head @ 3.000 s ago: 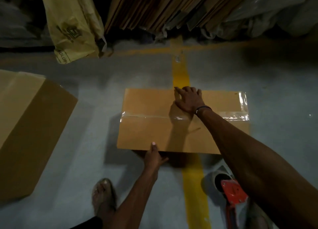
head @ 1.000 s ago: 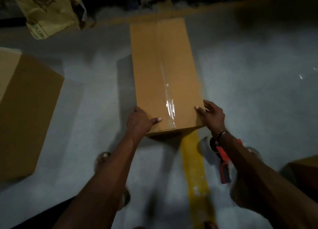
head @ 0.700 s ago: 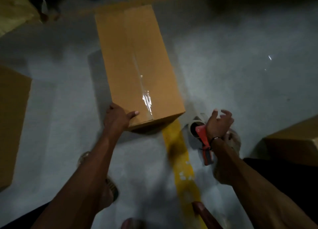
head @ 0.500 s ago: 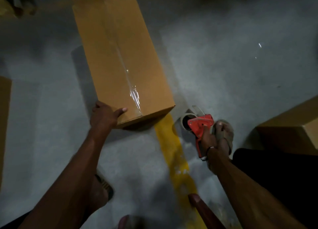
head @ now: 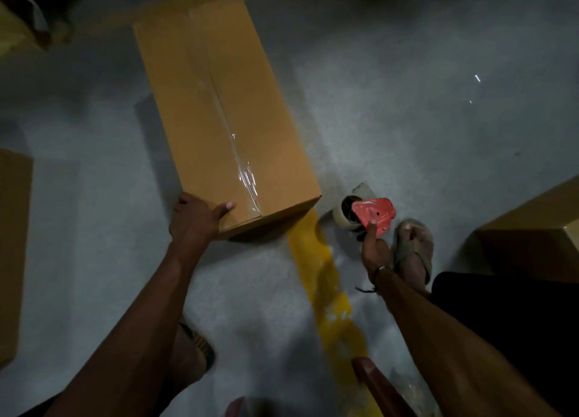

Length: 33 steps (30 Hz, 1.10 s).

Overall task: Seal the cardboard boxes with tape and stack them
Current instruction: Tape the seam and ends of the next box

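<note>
A long brown cardboard box (head: 219, 109) lies on the grey floor, running away from me, with clear tape along its middle seam. My left hand (head: 194, 219) grips its near left corner, thumb on the top face. To the right of the box my right hand (head: 374, 250) holds the handle of a red tape dispenser (head: 372, 216) with a roll of clear tape. The dispenser is just off the floor, beside my right foot in a sandal (head: 413, 247).
A second cardboard box (head: 12, 250) stands at the left edge and a third (head: 532, 231) at the right edge. A yellow floor line (head: 326, 288) runs from under the taped box toward me. My left foot (head: 194, 354) is under my left arm.
The box was turned lengthwise away from me. My right hand left the box's near right corner, reached down and took the tape dispenser. My left hand stayed on the near left corner.
</note>
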Motion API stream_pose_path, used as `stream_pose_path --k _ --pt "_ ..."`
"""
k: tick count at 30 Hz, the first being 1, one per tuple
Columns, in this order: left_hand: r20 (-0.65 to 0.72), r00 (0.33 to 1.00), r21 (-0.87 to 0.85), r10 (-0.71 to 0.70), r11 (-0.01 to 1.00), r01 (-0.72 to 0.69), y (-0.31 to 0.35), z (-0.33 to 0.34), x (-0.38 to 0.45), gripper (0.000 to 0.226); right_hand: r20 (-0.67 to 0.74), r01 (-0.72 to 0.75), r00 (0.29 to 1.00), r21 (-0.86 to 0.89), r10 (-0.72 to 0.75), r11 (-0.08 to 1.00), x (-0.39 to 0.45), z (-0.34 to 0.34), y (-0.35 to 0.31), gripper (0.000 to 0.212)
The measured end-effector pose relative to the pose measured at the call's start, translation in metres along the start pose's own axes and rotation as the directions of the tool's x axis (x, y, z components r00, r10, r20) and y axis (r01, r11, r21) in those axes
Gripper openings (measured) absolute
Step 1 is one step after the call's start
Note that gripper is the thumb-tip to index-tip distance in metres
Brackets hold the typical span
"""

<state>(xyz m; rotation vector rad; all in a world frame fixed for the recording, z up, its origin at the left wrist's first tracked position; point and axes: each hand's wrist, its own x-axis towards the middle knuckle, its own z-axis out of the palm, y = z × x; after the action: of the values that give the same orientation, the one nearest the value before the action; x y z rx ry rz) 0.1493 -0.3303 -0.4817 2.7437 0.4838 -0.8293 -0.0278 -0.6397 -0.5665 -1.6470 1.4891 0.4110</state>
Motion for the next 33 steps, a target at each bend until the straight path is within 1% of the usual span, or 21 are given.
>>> stream_pose_path --k 1,2,3,4,5,6,8,10,11,12,14,15,17,20,21,22,24,25,27,31,33 --pt "-0.004 1.0 0.003 -0.004 1.0 0.004 0.001 -0.001 -0.002 0.119 0.002 -0.014 1.0 0.026 0.014 1.0 -0.005 -0.005 -0.007 0.087" --pt "-0.009 1.0 0.01 -0.011 1.0 0.012 0.003 -0.001 -0.003 0.119 -0.014 0.024 1.0 0.05 -0.023 0.998 -0.006 -0.01 -0.015 0.082" --pt "-0.013 1.0 0.023 -0.022 0.999 0.023 0.004 -0.001 -0.005 0.12 -0.022 0.038 0.999 0.062 -0.037 0.997 -0.014 -0.016 -0.02 0.081" --pt "-0.023 0.999 0.045 -0.029 0.999 0.03 0.005 -0.003 -0.009 0.12 -0.026 0.08 0.997 0.075 -0.078 0.994 -0.017 -0.022 -0.022 0.088" --pt "-0.032 0.999 0.088 -0.032 0.996 0.034 0.006 -0.005 -0.014 0.12 -0.035 0.075 0.997 0.071 -0.072 0.995 -0.011 -0.028 -0.014 0.1" --pt "-0.04 0.999 0.149 -0.031 0.988 0.037 0.008 -0.01 -0.021 0.119 -0.053 0.104 0.993 0.033 -0.102 0.994 0.0 -0.036 -0.007 0.109" --pt "-0.033 0.999 0.277 -0.007 0.961 0.016 0.013 -0.022 -0.035 0.112 -0.052 0.112 0.993 0.039 -0.11 0.993 0.001 -0.052 -0.017 0.115" --pt "-0.026 0.999 0.293 0.034 0.956 -0.025 0.019 -0.041 -0.049 0.099 -0.04 0.171 0.984 0.006 -0.171 0.985 -0.056 -0.073 -0.068 0.099" --pt "-0.018 0.999 0.248 0.046 0.968 -0.04 0.022 -0.055 -0.058 0.091 -0.055 0.224 0.973 -0.034 -0.226 0.974 -0.084 -0.083 -0.097 0.09" --pt "-0.006 0.998 0.201 0.062 0.978 -0.06 0.026 -0.068 -0.064 0.082 -0.088 0.328 0.938 -0.09 -0.336 0.94 -0.101 -0.087 -0.122 0.088" --pt "0.038 0.994 0.141 0.105 0.984 -0.11 0.034 -0.097 -0.079 0.066 -0.07 0.419 0.9 -0.133 -0.43 0.898 -0.131 -0.101 -0.155 0.103" --pt "0.058 0.989 0.119 0.135 0.983 -0.141 0.035 -0.111 -0.089 0.06 -0.025 0.461 0.884 -0.129 -0.467 0.878 -0.145 -0.11 -0.163 0.111" --pt "0.041 0.977 0.017 0.21 0.977 -0.211 0.03 -0.137 -0.118 0.05 0.065 0.564 0.826 -0.099 -0.56 0.82 -0.172 -0.122 -0.178 0.116" --pt "-0.004 0.955 -0.27 0.296 0.919 -0.286 0.006 -0.157 -0.16 0.043 0.228 0.676 0.708 0.059 -0.669 0.735 -0.218 -0.129 -0.197 0.113" --pt "0.022 0.955 -0.405 0.294 0.877 -0.261 -0.002 -0.16 -0.171 0.041 0.279 0.675 0.68 0.122 -0.677 0.728 -0.232 -0.128 -0.199 0.11" --pt "0.086 0.955 -0.558 0.283 0.808 -0.189 -0.007 -0.162 -0.178 0.039 0.331 0.664 0.653 0.183 -0.682 0.725 -0.242 -0.128 -0.198 0.107" --pt "0.202 0.941 -0.819 0.271 0.573 0.011 -0.014 -0.168 -0.189 0.036 0.409 0.661 0.605 0.22 -0.683 0.717 -0.259 -0.124 -0.194 0.105" --pt "0.235 0.932 -0.892 0.275 0.442 0.094 -0.015 -0.17 -0.191 0.035 0.433 0.661 0.586 0.233 -0.685 0.713 -0.266 -0.119 -0.191 0.105" --pt "0.275 0.918 -0.947 0.285 0.246 0.207 -0.014 -0.173 -0.189 0.035 0.471 0.638 0.567 0.268 -0.676 0.722 -0.276 -0.104 -0.19 0.101" --pt "0.343 0.876 -0.929 0.338 -0.013 0.369 -0.004 -0.178 -0.186 0.049 0.52 0.583 0.556 0.311 -0.648 0.75 -0.292 -0.071 -0.206 0.094" --pt "0.328 0.866 -0.897 0.377 -0.162 0.41 0.002 -0.184 -0.184 0.046 0.529 0.582 0.534 0.335 -0.659 0.741 -0.294 -0.061 -0.219 0.09"
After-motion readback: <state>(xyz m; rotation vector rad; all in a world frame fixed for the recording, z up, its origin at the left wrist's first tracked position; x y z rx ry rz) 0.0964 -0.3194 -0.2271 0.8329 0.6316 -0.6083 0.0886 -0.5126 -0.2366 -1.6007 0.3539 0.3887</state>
